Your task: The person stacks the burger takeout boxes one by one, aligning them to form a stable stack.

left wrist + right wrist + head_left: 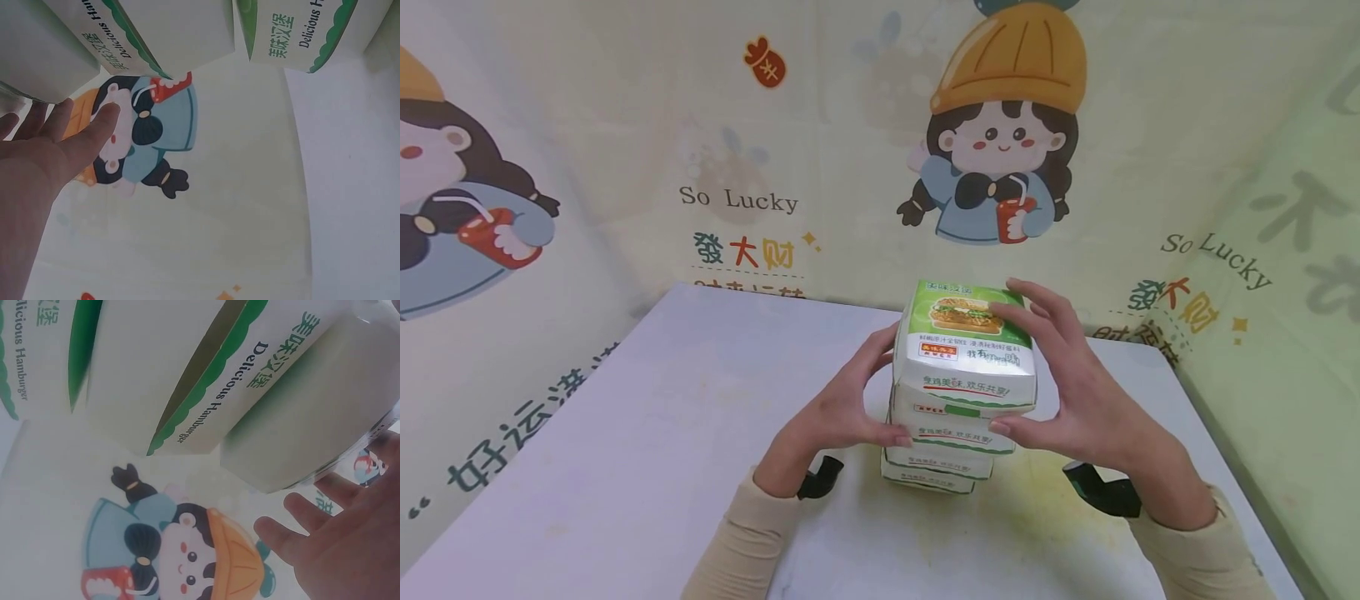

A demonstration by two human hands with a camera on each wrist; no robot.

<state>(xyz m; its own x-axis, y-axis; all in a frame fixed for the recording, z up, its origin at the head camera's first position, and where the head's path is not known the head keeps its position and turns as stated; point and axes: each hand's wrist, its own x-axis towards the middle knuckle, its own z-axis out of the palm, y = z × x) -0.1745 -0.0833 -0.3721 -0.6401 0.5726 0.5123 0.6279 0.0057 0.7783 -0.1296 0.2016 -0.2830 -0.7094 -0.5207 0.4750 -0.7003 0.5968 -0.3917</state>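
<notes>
A stack of several hamburger boxes (955,387) stands on the white table, with a green lid and a burger picture on its top box. The upper boxes sit unevenly on the lower ones. At the stack's left side is my left hand (853,400), its thumb by the front corner and its fingers reaching along the far side. My right hand (1086,392) spans the right side, thumb low at the front, fingers spread near the lid. In the right wrist view, those straight fingers (284,540) lie beside the top box's edge. Exact contact is hard to tell.
The boxes stand on a white table (647,467) with a faint yellowish stain near the stack. A printed cloth backdrop (842,167) rises behind and at both sides. Black wrist straps (1101,492) show below the hands.
</notes>
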